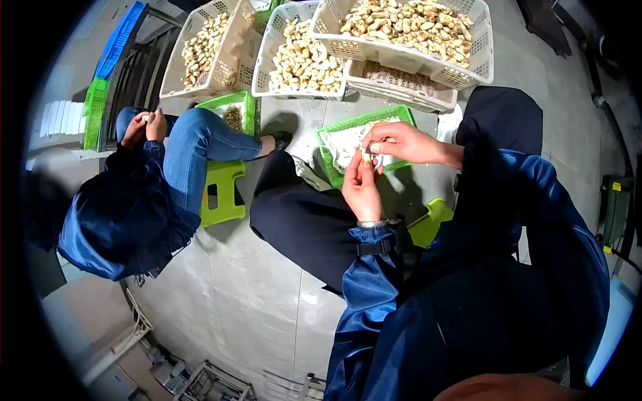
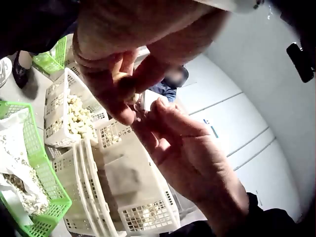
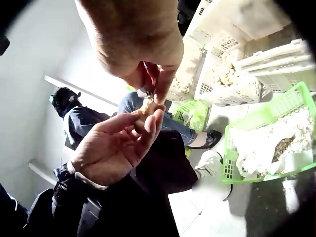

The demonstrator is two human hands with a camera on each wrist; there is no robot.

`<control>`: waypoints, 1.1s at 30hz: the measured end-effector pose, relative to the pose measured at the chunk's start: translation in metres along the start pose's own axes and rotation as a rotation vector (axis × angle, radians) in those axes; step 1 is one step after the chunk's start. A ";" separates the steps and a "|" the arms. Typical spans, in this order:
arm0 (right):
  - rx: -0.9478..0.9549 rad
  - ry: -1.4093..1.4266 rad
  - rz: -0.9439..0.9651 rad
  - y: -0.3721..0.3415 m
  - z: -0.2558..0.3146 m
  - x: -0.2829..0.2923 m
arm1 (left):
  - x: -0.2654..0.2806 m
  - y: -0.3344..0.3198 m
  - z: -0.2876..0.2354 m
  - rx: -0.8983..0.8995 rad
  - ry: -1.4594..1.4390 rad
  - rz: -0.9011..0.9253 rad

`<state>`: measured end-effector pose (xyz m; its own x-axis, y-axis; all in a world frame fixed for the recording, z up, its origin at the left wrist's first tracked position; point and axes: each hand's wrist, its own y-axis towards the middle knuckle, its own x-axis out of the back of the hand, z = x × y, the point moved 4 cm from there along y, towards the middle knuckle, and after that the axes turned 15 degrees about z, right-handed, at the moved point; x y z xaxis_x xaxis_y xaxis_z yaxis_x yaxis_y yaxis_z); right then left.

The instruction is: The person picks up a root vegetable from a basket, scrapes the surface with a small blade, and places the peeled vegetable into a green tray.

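Observation:
Held in front of the lap, my left hand pinches a small pale mushroom between thumb and fingertips. My right hand meets it from above, gripping a small tool whose white part shows in the left wrist view. The tool's working end lies right at the mushroom; its exact kind I cannot tell. Fingers hide much of both pieces. Below the hands stands a green basket, lined with white sheeting and holding pale trimmings.
White crates of mushrooms stand ahead, some stacked. On the left sits another person in jeans, on a green stool, hands together. A smaller green basket is by that person's legs. Grey tile floor stretches behind.

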<state>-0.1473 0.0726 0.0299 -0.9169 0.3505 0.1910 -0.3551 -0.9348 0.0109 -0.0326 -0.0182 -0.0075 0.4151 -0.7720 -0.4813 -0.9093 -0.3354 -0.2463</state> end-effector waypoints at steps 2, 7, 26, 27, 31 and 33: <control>0.048 -0.092 0.015 0.000 0.008 -0.002 | 0.001 0.000 -0.004 -0.057 0.087 -0.032; -0.046 -0.055 0.002 0.001 0.002 -0.003 | -0.001 -0.002 -0.005 -0.067 0.119 -0.051; -0.067 0.229 0.082 0.004 -0.001 0.000 | 0.000 0.001 -0.011 -0.127 0.111 0.014; -0.068 0.229 0.083 0.002 0.001 0.001 | 0.001 0.001 -0.010 -0.126 0.110 0.013; -0.088 0.000 0.062 0.001 -0.001 0.004 | -0.001 -0.002 -0.012 -0.062 0.101 0.060; -0.107 0.171 -0.016 0.002 -0.008 0.006 | -0.001 -0.002 -0.011 -0.053 0.058 0.071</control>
<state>-0.1551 0.0732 0.0233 -0.9252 0.3788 0.0221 -0.3791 -0.9206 -0.0935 -0.0316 -0.0225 0.0025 0.3490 -0.8242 -0.4459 -0.9371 -0.3057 -0.1684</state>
